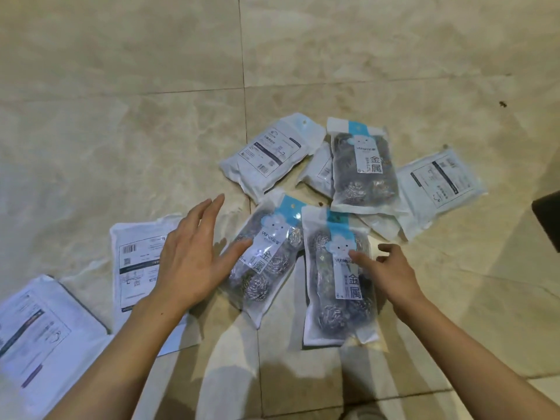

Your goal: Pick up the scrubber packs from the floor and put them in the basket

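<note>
Scrubber packs (339, 277) lie scattered on beige marble floor tiles (121, 86), some face down. Left hand (194, 256) hovers spread-fingered; right hand (391, 274) fingers touch the nearest pack. Dark object (547, 219) at right edge.

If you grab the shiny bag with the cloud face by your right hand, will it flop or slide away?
The pack is a thin plastic pouch, so it will probably bend and crinkle. Its film looks glossy on smooth floor tiles, so a push may slide it. The steel wool balls inside look airy, likely light.
</note>
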`<state>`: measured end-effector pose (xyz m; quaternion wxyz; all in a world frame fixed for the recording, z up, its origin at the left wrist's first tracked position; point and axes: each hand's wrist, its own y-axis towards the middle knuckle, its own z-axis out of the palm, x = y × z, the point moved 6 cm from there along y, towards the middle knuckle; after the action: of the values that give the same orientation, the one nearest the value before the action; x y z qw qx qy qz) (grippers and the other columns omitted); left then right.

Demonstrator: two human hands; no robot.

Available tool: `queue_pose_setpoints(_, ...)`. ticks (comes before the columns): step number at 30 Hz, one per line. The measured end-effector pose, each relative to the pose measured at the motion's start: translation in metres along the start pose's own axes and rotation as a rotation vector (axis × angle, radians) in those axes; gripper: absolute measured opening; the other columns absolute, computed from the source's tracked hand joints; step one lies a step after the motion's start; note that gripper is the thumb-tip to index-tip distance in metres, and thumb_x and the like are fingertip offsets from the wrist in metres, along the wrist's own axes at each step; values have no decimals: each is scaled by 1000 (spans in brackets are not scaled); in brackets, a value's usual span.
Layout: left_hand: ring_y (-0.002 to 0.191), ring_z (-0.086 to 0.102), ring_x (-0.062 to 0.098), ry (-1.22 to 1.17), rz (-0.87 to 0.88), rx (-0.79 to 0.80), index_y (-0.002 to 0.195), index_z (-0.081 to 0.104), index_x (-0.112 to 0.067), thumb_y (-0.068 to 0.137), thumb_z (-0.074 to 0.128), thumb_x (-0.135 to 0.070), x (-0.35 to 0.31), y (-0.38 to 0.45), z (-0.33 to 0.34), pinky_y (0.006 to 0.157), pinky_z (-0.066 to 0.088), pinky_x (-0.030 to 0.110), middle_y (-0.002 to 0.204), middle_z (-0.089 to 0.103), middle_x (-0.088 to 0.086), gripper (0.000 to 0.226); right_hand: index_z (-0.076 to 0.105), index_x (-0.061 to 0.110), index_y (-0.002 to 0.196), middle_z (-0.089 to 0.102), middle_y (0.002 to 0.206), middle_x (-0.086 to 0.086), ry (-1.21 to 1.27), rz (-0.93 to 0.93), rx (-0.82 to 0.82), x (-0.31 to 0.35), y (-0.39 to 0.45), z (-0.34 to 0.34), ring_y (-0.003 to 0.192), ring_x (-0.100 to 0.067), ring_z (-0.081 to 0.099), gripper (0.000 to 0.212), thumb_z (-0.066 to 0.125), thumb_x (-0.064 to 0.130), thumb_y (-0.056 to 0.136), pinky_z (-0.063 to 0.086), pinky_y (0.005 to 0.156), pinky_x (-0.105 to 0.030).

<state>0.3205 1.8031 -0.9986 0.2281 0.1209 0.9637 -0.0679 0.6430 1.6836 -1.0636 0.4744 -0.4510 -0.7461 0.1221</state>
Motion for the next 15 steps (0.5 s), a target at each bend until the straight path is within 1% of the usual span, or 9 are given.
queue_pose_setpoints(1,141,46,29,7,2,-1,160,28,-30,86,47,-75,1,2,2,105,44,51,160,39,2,88,43,8,143,67,106,-7,49,61,13,-8,6,6,88,-21,66,83,84,47,82,49,69,-36)
queue_pose_setpoints(2,141,46,29,12,0,2,160,28,-30,87,48,-75,1,2,4,105,44,51,160,39,2,88,45,6,139,67,107,-9,97,108,25,-14,12,12,86,-21,67,85,87,47,78,48,63,-34)
queue_pose_setpoints(3,141,46,28,9,-8,9,160,29,-30,88,50,-75,2,3,5,104,45,51,160,39,1,87,49,4,134,69,110,-11,136,133,41,-18,16,18,87,-23,69,87,91,48,72,49,60,-33)
queue_pose_setpoints(5,142,44,26,-20,-47,28,160,29,-31,91,57,-70,4,3,9,104,44,49,161,38,-1,84,53,3,126,69,111,-11,132,148,43,-22,21,30,91,-27,71,87,96,46,65,52,61,-32)
queue_pose_setpoints(7,143,43,25,-39,-86,58,160,30,-31,91,60,-65,5,1,13,104,43,48,162,37,-3,82,54,2,121,69,109,-11,84,156,29,-22,20,37,93,-29,69,82,98,42,64,53,62,-33)
queue_pose_setpoints(10,143,44,26,-48,-104,114,160,28,-31,90,59,-66,10,0,22,104,44,47,162,36,-2,84,72,-2,106,79,90,-14,193,190,122,-29,23,53,83,-33,77,65,100,34,59,64,78,-49)
queue_pose_setpoints(11,143,44,26,-48,-108,125,160,27,-32,90,59,-66,12,1,24,104,44,47,162,35,-2,85,74,-3,104,80,87,-15,273,195,162,-30,21,58,81,-34,78,58,100,28,62,65,80,-49)
queue_pose_setpoints(13,143,44,24,-62,-127,137,160,25,-34,89,59,-69,17,4,28,104,46,48,163,34,-3,86,73,-4,108,80,91,-17,454,165,222,-29,12,62,80,-31,79,41,91,12,75,65,71,-39)
queue_pose_setpoints(15,143,44,22,-92,-153,149,160,24,-35,88,61,-70,20,7,33,106,46,48,163,33,-3,88,72,-1,113,80,98,-17,562,102,308,-21,-4,64,82,-27,79,29,80,4,85,63,64,-31)
